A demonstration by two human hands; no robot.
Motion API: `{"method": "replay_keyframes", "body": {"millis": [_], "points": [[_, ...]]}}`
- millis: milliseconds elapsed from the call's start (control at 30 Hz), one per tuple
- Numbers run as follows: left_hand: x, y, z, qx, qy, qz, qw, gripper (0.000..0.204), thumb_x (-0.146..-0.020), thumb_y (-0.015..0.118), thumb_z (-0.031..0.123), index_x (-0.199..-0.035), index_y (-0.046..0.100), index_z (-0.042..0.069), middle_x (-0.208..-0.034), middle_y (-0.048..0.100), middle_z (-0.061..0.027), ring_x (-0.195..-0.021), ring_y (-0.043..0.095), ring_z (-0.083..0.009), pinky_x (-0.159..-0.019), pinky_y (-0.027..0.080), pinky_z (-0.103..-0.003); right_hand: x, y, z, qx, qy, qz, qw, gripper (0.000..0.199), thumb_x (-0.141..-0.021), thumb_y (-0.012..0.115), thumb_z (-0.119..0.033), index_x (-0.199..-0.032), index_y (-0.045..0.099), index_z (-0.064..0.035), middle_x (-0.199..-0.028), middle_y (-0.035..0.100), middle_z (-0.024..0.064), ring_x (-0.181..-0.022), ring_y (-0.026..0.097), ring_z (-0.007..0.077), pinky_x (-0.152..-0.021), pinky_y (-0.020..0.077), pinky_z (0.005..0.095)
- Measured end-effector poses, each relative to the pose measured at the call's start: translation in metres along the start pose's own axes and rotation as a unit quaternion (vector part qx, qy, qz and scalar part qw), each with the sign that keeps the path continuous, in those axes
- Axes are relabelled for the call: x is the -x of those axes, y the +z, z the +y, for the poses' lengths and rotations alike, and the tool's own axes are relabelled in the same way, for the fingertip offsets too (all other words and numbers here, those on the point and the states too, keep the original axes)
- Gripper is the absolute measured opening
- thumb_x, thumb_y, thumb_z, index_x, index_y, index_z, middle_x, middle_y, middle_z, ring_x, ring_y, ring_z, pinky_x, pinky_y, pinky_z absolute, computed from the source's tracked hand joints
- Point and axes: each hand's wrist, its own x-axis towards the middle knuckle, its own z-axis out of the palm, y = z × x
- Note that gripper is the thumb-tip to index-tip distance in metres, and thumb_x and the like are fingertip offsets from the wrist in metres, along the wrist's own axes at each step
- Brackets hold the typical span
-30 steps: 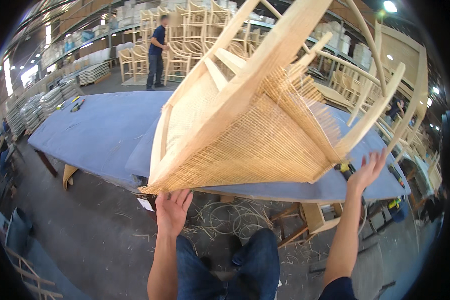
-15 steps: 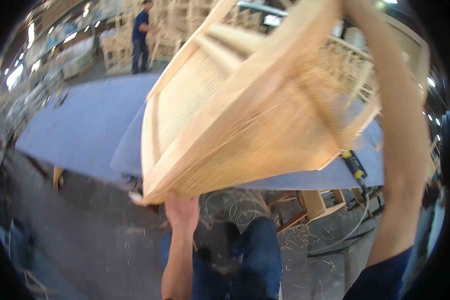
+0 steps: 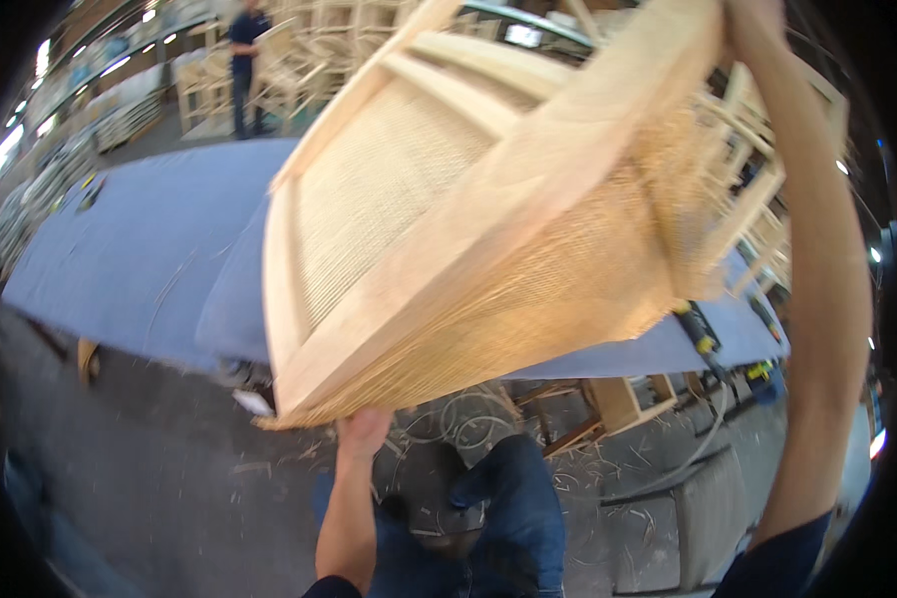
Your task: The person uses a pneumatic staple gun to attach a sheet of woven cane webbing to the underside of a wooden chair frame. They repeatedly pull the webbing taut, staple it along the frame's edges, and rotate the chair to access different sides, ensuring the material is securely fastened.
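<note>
Held up in front of me at a slant is a pale wooden frame (image 3: 498,204), apparently part of a chair, with slats and a woven inner panel (image 3: 389,164). Woven cane webbing (image 3: 558,274) covers its near, lower side, with a loose fringed edge at the bottom left. My left hand (image 3: 365,427) grips that lower edge from below, its fingertips hidden behind the webbing. High on the right, my right hand (image 3: 755,15) is closed on the frame's upper end, partly cut off by the picture's top edge. The frame hangs above the blue-covered table.
A blue-covered table (image 3: 120,259) stretches beyond the frame. On its right lies a black and yellow tool (image 3: 698,329) with a hose. Cane scraps (image 3: 638,458) and a wooden box frame (image 3: 633,404) are below. A co-worker (image 3: 244,65) stands at the back by stacked chair frames (image 3: 339,50).
The view has shifted a little. The frame now sits slightly further left and lower at its near corner, showing more of its inner panel. Both hands keep their hold.
</note>
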Motion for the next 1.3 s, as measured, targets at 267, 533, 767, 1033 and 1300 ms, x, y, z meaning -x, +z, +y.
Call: {"method": "replay_keyframes", "body": {"millis": [267,533,767,1033,1300], "points": [[0.019,-0.033,-0.012,-0.158,0.040,0.006,0.987,0.065,-0.099,0.065,0.035,-0.156,0.039,0.015,-0.158,0.043,-0.0038,-0.146,0.038,-0.0275,-0.120,0.032,-0.054,0.009,0.015,-0.013,-0.010,-0.007,0.029,0.999,0.059,-0.103,0.050,-0.021,-0.158,0.033,-0.0083,-0.150,0.049,0.0179,-0.130,0.055,0.0310,-0.109,0.0464,0.0446],[0.000,0.008,-0.008,-0.025,0.037,-0.032,0.998,0.075,-0.091,0.073,0.042,-0.155,0.043,0.016,-0.158,0.045,-0.0025,-0.148,0.038,-0.0255,-0.123,0.028,-0.051,0.007,0.015,-0.016,-0.005,-0.004,0.043,0.999,0.060,-0.102,0.048,-0.019,-0.159,0.031,-0.0085,-0.153,0.047,0.0198,-0.132,0.054,0.0334,-0.111,0.0456,0.0458],[-0.002,0.023,-0.020,0.149,0.004,-0.035,0.988,0.080,-0.087,0.077,0.042,-0.156,0.043,0.017,-0.157,0.047,-0.0027,-0.149,0.037,-0.0265,-0.123,0.029,-0.051,0.016,0.025,-0.014,-0.030,-0.026,0.076,0.996,0.062,-0.103,0.045,-0.018,-0.161,0.026,-0.0103,-0.157,0.043,0.0197,-0.134,0.052,0.0344,-0.112,0.0455,0.0464],[-0.006,-0.010,-0.027,-0.288,0.210,-0.060,0.932,0.062,-0.101,0.061,0.035,-0.153,0.042,0.008,-0.152,0.049,-0.0120,-0.135,0.051,-0.0281,-0.113,0.040,-0.045,0.010,0.022,-0.015,-0.074,-0.004,0.058,0.996,0.064,-0.102,0.046,-0.013,-0.161,0.024,-0.0058,-0.156,0.043,0.0218,-0.133,0.052,0.0347,-0.110,0.0471,0.0440],[-0.003,-0.026,-0.018,-0.508,0.271,-0.083,0.813,0.052,-0.104,0.056,0.027,-0.148,0.046,0.000,-0.142,0.059,-0.0144,-0.126,0.060,-0.0288,-0.109,0.044,-0.041,-0.003,0.021,0.003,-0.078,-0.053,0.058,0.994,0.063,-0.100,0.048,-0.011,-0.159,0.029,0.0010,-0.156,0.045,0.0233,-0.135,0.052,0.0328,-0.112,0.0442,0.0393]]}}
